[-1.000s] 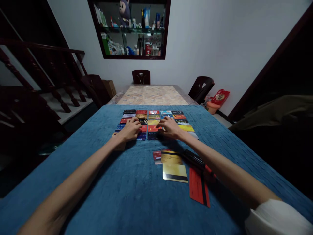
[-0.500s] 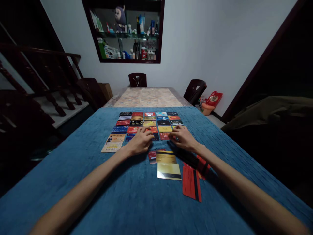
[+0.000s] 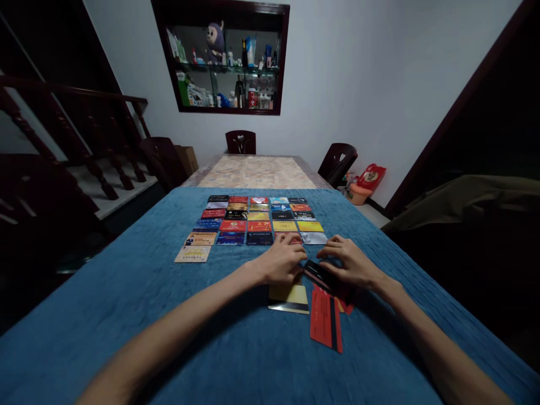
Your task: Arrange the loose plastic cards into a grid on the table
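My left hand (image 3: pixel 279 263) flat on loose cards (image 3: pixel 289 297), grasping nothing; right hand (image 3: pixel 351 264) pinching black card (image 3: pixel 319 274). Lift edge cleanly, avoid nudging grid (image 3: pixel 253 222) beyond fingertips.

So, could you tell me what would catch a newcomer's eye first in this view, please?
The eye lands first on the grid of coloured cards laid in neat rows on the blue cloth. Just in front of it, the left hand and right hand meet over a black card, beside a loose gold card and red card.
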{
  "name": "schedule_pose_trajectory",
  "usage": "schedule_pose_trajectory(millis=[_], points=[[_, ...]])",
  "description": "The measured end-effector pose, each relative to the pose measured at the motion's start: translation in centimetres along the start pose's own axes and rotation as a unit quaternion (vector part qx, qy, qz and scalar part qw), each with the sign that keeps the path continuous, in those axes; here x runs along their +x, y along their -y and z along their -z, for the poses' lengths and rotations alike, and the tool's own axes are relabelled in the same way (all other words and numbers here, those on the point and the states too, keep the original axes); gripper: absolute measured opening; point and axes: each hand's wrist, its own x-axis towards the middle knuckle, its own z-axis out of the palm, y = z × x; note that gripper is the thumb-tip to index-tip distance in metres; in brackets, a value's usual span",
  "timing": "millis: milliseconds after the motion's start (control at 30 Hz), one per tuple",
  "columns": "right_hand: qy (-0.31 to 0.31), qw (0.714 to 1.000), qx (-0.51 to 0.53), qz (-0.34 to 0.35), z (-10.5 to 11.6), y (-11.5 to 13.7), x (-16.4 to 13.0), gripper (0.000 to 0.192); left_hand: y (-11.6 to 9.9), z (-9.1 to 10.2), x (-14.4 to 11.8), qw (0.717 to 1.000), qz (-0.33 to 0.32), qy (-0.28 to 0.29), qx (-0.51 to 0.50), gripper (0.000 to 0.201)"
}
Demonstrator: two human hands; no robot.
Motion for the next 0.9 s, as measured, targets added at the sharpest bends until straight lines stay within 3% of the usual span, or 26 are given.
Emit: schedule_pose_trajectory(millis=[233, 567, 900], points=[[0.05, 0.999, 0.014, -0.005, 1.1, 0.7, -1.2, 0.023, -1.0, -0.9, 2.1, 0.996, -0.019, 0.079, -0.024, 0.02], [0.094, 0.995, 0.016, -0.013, 0.7, 1.5, -1.2, 0.026, -0.5, -1.9, 2.6, 0.996, -0.014, 0.074, -0.043, 0.015], [0.085, 0.996, 0.011, -0.004, 0.4, 1.4, -1.3, 0.033, -0.3, -1.9, 2.9, 0.995, -0.016, 0.1, -0.026, 0.02]])
